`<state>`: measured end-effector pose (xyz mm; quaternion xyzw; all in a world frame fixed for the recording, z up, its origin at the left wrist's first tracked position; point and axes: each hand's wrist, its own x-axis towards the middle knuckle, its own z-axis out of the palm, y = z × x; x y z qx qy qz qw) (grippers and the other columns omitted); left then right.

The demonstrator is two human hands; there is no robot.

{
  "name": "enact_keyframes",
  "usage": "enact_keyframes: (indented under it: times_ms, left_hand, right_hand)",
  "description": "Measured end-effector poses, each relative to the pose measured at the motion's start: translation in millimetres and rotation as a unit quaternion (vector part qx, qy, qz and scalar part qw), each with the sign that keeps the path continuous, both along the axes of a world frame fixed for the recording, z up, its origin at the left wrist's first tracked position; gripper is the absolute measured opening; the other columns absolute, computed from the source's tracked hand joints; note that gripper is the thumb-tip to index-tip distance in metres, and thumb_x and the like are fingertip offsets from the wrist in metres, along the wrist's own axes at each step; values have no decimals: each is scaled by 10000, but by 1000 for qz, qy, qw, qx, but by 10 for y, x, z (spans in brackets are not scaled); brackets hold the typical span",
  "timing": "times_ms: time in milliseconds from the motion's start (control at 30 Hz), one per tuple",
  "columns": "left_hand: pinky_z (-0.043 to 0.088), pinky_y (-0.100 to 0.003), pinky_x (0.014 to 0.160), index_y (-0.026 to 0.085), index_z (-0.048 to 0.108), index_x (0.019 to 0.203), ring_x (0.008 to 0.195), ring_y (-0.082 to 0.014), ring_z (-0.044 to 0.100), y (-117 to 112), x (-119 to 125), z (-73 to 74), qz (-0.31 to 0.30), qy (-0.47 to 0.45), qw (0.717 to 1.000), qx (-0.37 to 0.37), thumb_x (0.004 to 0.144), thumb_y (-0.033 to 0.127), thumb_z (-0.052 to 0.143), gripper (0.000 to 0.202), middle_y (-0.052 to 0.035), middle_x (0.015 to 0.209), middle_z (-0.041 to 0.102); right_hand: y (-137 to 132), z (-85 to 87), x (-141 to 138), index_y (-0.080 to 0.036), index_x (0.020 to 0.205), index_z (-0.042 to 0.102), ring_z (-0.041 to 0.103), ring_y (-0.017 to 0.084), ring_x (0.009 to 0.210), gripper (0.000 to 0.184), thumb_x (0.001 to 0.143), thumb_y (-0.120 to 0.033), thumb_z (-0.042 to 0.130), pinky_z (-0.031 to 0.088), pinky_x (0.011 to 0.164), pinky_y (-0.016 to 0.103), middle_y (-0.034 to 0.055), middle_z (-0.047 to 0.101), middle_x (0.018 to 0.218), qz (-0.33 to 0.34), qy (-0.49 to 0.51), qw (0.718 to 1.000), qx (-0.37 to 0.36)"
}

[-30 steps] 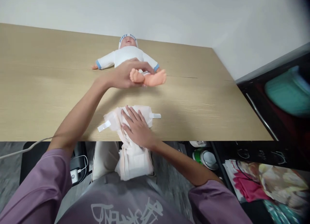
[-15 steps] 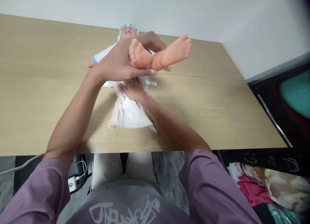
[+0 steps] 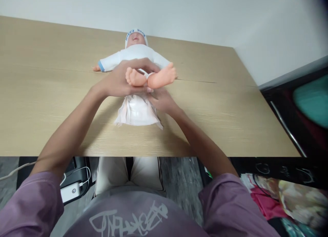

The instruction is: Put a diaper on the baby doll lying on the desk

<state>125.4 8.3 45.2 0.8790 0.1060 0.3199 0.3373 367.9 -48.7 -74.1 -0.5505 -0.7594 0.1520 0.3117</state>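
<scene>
A baby doll [image 3: 137, 52] in a white top with blue cuffs and a lettered cap lies on its back, head toward the wall. My left hand [image 3: 120, 79] is closed around its ankles, and the two bare feet [image 3: 162, 76] stick out toward me. Below them a white diaper [image 3: 137, 112] lies spread on the table, its far part hidden under the doll and my hands. My right hand [image 3: 162, 100] is beside the diaper's right edge, just under the feet. Its fingertips are hidden behind my left hand and the doll's feet.
The wooden table [image 3: 217, 121] ends in front of my lap and meets a white wall [image 3: 192, 15] at the back. A white charger with a cable [image 3: 70, 192] is below at left. Colourful cloths or bags [image 3: 269, 203] lie below at right, beside a dark cabinet.
My left hand has lowered the doll's feet and brought them left, uncovering more of its top. My right hand has moved from over the diaper to its right side.
</scene>
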Motion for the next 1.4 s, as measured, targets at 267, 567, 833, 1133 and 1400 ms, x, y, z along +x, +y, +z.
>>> enact_keyframes:
  times_ms: [267, 567, 833, 1133, 1400]
  left_hand:
    - [495, -527, 1238, 328, 807, 1297, 1324, -327, 754, -256, 6, -355, -1, 43, 996, 81, 1009, 631, 741, 424, -56, 1380, 849]
    - [503, -602, 1262, 237, 802, 1337, 1442, -378, 681, -178, -856, -687, 20, 158, 974, 163, 1029, 523, 709, 430, -181, 1436, 807]
    - [457, -616, 1361, 236, 781, 1449, 1650, -367, 573, -209, -988, -985, 17, 194, 973, 125, 884, 188, 681, 575, -181, 1611, 735]
    - [464, -581, 1347, 230, 793, 1355, 1614, -370, 591, -362, -897, -885, 38, 210, 972, 98, 1102, 400, 591, 365, -152, 1537, 769]
    - [463, -611, 1242, 225, 727, 1199, 1546, -438, 577, -643, -713, -977, 156, 212, 958, 111, 1055, 557, 673, 366, -172, 1405, 783]
  right_hand:
    - [-721, 445, -211, -296, 1861, 293, 487, 366, 1691, 835, 1139, -571, 610, 461, 1403, 589, 110, 440, 1865, -2, 32, 996, 86]
    - [-698, 173, 323, -271, 1475, 755, 589, 305, 1632, 518, 1169, -502, 406, 135, 1510, 631, 84, 724, 1625, 141, -40, 985, 94]
    - [-689, -5, 405, -251, 1502, 757, 488, 263, 1720, 471, 1143, -357, 470, 259, 1491, 592, 92, 652, 1723, 148, -122, 981, 42]
    - [-802, 154, 521, -283, 1585, 715, 563, 279, 1666, 547, 1136, -271, 404, 256, 1469, 694, 70, 669, 1708, 160, -77, 984, -7]
    - [-972, 14, 29, -252, 1520, 762, 569, 401, 1591, 502, 1122, -520, 617, 281, 1451, 687, 139, 711, 1597, 46, -153, 986, 54]
